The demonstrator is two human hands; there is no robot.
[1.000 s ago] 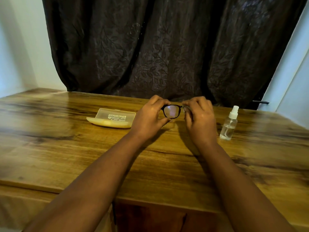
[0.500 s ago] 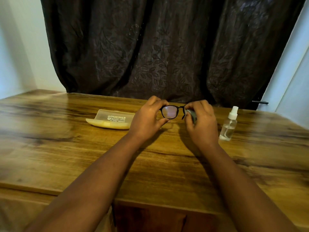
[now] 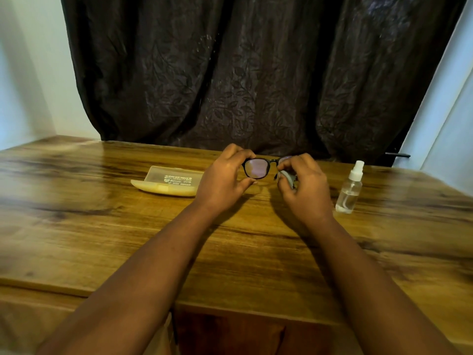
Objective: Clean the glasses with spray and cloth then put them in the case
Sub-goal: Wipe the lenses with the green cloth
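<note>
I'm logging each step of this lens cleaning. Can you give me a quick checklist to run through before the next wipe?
1. Glasses steadied by the left hand, grip on the frame's left edge: ok.
2. Grey cloth in the right hand, at the right lens: ok.
3. Right lens clean: cannot tell, hand and cloth cover it.
4. Spray bottle upright on the table, right of the hands: ok.
5. Case ready on the table, left of the hands; open or shut: cannot tell.
</note>
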